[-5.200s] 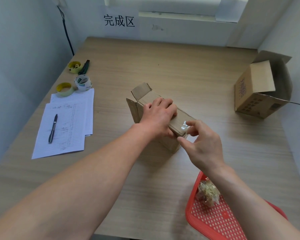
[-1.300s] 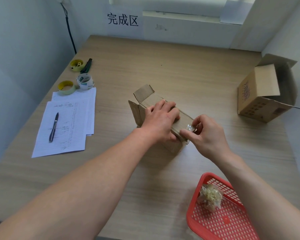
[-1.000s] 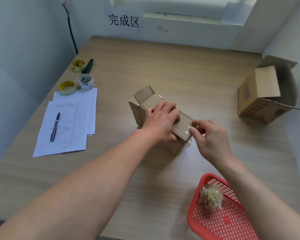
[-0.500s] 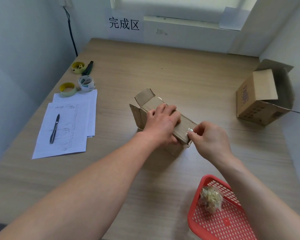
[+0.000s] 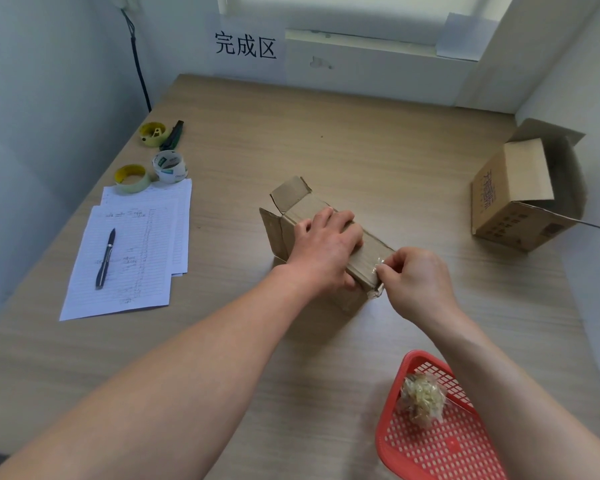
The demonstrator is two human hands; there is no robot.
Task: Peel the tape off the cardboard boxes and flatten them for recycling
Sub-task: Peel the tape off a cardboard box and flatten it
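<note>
1. Fingers (image 5: 390,268) of the right hand (image 5: 418,282) pinch the loose end of the clear tape (image 5: 379,271) at the near end of the small cardboard box (image 5: 368,251).
2. On the top of this box the left hand (image 5: 326,251) presses, its fingers curled over the far edge and its thumb on the near side, so it grips the box.
3. This box stands in the middle of the wooden surface (image 5: 326,143), and its far end flaps are open.
4. A second cardboard box (image 5: 510,206) lies on its side at the right of the surface, well apart, with its flaps open.
5. Near the front right edge is a red basket (image 5: 440,452), and a ball of used tape (image 5: 421,401) lies in it.
6. At the left lie sheets of lined paper (image 5: 136,251) with a pen (image 5: 105,258) on them.
7. Behind the paper stand two tape rolls (image 5: 168,166), one of them yellow.
8. On the back wall is a white sign (image 5: 245,46) with black characters.
</note>
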